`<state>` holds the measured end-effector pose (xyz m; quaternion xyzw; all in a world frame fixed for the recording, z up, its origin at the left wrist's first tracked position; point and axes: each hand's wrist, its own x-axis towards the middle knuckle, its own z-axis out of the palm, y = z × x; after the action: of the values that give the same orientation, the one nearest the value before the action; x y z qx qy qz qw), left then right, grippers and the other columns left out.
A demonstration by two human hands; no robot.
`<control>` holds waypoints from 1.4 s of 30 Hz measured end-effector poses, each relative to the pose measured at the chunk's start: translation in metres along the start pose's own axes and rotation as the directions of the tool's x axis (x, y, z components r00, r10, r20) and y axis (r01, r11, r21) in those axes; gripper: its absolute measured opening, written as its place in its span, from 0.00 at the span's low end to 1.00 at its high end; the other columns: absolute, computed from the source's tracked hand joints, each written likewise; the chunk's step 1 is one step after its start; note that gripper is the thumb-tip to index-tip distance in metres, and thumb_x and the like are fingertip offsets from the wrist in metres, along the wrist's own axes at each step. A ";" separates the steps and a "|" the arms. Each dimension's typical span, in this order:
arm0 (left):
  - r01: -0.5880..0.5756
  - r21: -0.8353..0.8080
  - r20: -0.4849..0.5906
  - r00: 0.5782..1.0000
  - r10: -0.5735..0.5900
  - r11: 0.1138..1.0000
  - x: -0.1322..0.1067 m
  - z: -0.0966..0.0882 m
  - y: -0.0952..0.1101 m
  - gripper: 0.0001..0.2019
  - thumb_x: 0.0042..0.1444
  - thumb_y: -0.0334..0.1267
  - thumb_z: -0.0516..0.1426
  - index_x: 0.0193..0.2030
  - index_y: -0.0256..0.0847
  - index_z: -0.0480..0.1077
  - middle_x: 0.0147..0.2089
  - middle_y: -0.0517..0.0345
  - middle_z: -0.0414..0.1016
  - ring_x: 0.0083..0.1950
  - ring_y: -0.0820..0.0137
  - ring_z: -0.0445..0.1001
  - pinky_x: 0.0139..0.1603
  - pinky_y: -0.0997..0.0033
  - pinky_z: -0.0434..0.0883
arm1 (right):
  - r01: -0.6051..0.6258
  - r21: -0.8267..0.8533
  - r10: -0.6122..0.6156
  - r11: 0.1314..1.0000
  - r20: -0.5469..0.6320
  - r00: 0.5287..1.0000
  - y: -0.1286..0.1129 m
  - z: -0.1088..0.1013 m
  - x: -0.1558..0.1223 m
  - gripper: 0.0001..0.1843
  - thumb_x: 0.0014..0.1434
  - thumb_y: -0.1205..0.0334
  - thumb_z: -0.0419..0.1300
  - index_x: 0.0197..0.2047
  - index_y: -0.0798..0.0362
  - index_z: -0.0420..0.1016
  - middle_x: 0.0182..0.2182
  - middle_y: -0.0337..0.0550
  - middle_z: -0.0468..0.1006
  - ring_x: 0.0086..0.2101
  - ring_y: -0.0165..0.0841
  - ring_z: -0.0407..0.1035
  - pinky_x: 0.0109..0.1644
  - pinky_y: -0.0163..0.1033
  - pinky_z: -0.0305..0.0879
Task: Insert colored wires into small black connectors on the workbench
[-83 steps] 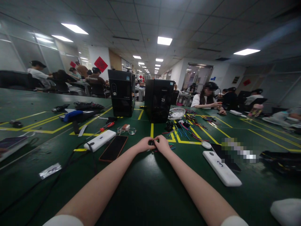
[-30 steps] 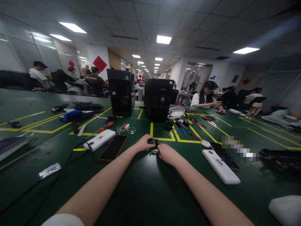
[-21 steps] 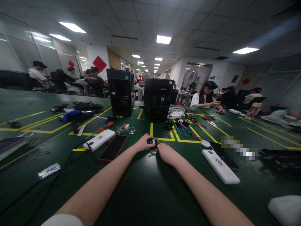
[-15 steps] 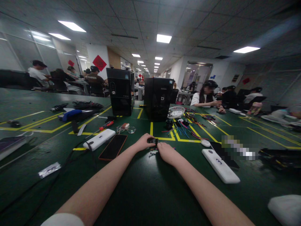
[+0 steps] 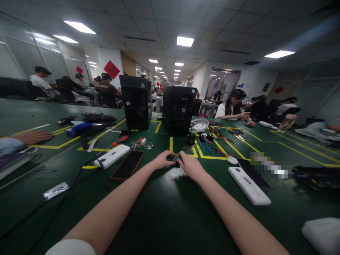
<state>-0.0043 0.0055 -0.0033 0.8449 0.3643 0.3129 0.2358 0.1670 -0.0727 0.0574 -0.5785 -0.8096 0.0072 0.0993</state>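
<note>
My left hand [image 5: 162, 160] is closed, its thumb and fingers around one side of a small dark part with coloured wires [image 5: 174, 159]. From the other side, my right hand [image 5: 191, 165] pinches the same part with its fingertips. Both hands are low over the green table [image 5: 170, 216], and their fingers hide much of the part, so its exact kind cannot be made out. A phone with an orange edge [image 5: 128, 165] lies left of my left hand. Beyond my right hand is a spread of loose coloured wires [image 5: 205, 144].
Two black computer towers [image 5: 135, 102] stand at the back. Glasses [image 5: 143, 144], a red screwdriver [image 5: 120, 140] and a white power bank [image 5: 113, 157] lie left. Another white power bank [image 5: 249, 186] lies right, a white basket [image 5: 199, 125] behind. Another person's hand [image 5: 34, 137] rests far left.
My right hand has turned and shifted slightly up around the part, and coloured wires now show between my fingers. Small pale pieces below no longer show. Another person's hand has appeared at left.
</note>
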 end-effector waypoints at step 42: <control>0.031 0.040 0.118 0.992 -0.036 0.999 -0.004 -0.007 0.020 0.18 0.51 0.43 0.57 0.48 0.40 0.70 0.52 0.52 0.70 0.53 0.62 0.67 0.57 0.65 0.61 | -0.714 -0.054 0.715 0.698 0.025 0.698 0.162 -0.031 -0.016 0.23 0.55 0.53 0.53 0.48 0.61 0.70 0.43 0.59 0.74 0.42 0.41 0.70 0.39 0.37 0.64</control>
<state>-0.0024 -0.0090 0.0128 0.8601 0.3697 0.2512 0.2460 0.3284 -0.0374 0.0652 -0.8487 -0.5238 0.0418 0.0594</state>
